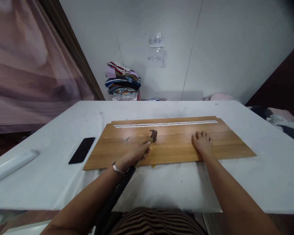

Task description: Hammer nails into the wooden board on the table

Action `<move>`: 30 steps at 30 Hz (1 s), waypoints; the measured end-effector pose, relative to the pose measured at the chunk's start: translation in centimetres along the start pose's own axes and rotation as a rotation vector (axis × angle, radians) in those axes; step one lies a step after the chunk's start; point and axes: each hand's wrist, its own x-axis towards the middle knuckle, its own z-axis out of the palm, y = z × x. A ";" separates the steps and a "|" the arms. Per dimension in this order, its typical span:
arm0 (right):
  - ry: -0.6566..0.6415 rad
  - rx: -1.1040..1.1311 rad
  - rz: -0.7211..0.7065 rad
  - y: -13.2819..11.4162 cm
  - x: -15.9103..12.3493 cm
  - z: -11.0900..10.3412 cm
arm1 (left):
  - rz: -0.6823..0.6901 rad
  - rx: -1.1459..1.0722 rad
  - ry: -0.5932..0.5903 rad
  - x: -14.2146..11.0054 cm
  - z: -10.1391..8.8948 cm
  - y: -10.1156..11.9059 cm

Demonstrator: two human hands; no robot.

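Note:
My left hand [140,151], with a bracelet on its wrist, is closed around a claw hammer [154,135] close below its metal head. The hammer's black handle runs back under the left forearm toward my body. Its head is over the middle of a wooden board [231,143]; whether it touches the wood I cannot tell. Just right of the head, a row of small dark dots [168,143], perhaps nail heads, crosses the board. Several loose nails [124,140] lie left of the hammer. My right hand [202,141] rests on the board with its fingers spread, holding nothing.
Two white marked strips [166,124] lie along the board's far edge. A black phone [82,150] is left of the board on the white table [51,137], with a white roll [12,165] farther left. Folded cloths [122,81] are stacked behind, against the wall.

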 end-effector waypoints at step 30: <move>-0.021 0.005 0.001 0.3 0.4 0.4 | 0.031 0.000 0.011 0.3 -0.2 -0.3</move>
